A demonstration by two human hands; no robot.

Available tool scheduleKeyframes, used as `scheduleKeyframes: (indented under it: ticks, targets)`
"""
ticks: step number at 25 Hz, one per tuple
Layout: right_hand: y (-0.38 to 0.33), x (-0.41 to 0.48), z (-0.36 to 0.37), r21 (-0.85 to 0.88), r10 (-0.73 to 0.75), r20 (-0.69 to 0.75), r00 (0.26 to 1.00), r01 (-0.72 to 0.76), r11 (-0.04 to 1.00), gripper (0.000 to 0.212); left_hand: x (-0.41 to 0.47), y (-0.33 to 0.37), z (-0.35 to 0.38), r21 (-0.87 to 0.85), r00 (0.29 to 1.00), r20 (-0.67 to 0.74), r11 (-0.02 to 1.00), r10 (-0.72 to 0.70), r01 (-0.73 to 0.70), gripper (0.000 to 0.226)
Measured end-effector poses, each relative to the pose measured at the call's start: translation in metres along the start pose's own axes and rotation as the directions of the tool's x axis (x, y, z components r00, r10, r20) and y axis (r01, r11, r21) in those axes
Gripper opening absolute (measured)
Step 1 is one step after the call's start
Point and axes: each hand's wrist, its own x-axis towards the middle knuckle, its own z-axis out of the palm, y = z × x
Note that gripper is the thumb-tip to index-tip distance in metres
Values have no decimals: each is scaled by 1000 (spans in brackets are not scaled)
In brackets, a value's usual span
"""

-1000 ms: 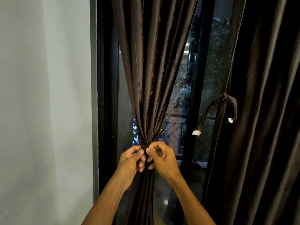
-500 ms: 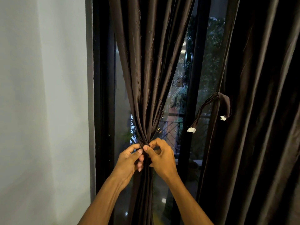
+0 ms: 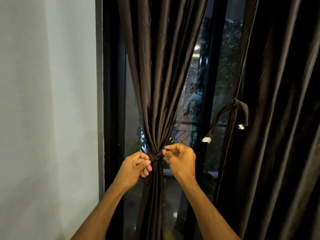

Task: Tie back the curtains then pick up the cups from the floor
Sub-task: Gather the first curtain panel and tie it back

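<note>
Cinching the curtain (image 3: 155, 84)
My left hand (image 3: 135, 166) and right hand (image 3: 180, 158) each pinch a tie end (image 3: 158, 155) to draw it tight.

Left hand (image 3: 134, 166) and right hand (image 3: 180, 158) pinch the tie-back (image 3: 158, 155) round the curtain (image 3: 155, 84).

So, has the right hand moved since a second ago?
Yes: the right hand has pulled rightward, away from the gathered dark brown satin curtain, stretching its tie strip.

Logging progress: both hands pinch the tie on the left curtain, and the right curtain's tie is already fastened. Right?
No. The head view shows the right tie hanging loose, ends apart. The left hand and right hand do pinch the left tie.
</note>
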Motion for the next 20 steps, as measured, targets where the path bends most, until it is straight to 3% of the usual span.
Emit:
scheduleKeyframes:
  ticks: [7, 13, 20]
  targets:
    - [-17, 17, -1, -12, 103, -10, 995, -103, 995, 21, 4, -9, -16, 96, 1000, -9, 995, -25, 25, 9]
    - [-17, 13, -2, -67, 106, 6, 994, -105, 992, 15, 6, -6, -10, 153, 998, -41, 986, -57, 63, 13]
    - [4, -2, -6, -193, 82, 5, 997, -80, 978, 11, -11, -28, 4, 14, 978, -144, 988, -152, 156, 13]
